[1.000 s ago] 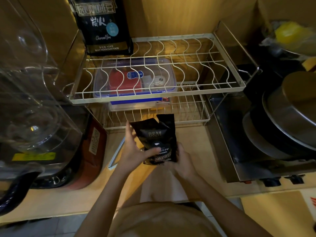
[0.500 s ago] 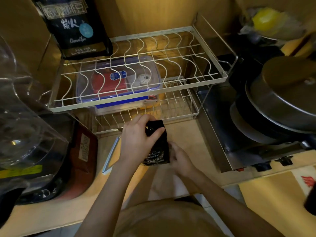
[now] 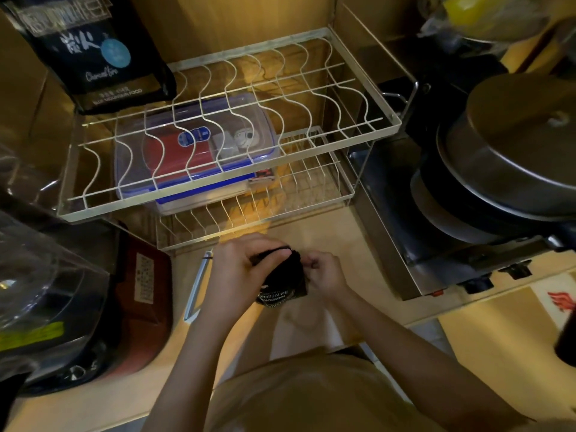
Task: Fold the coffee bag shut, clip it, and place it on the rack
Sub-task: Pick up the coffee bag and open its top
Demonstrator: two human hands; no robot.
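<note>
A small black coffee bag with white lettering stands on the wooden counter just in front of the rack. My left hand curls over its top, pressing the top edge down. My right hand pinches the folded top from the right side. The upper part of the bag is hidden under my fingers. A long pale clip lies on the counter just left of my left hand. The white two-tier wire rack stands behind the bag.
A big black coffee bag stands at the rack's upper left corner. A blue-lidded clear box sits on the lower tier. A red-brown pack and clear plastic containers crowd the left. Stacked metal pans rest on a stove on the right.
The bag's open top has been folded down and the bag has sunk lower on the counter. My left hand moved over its top; my right hand came up to pinch the fold.
</note>
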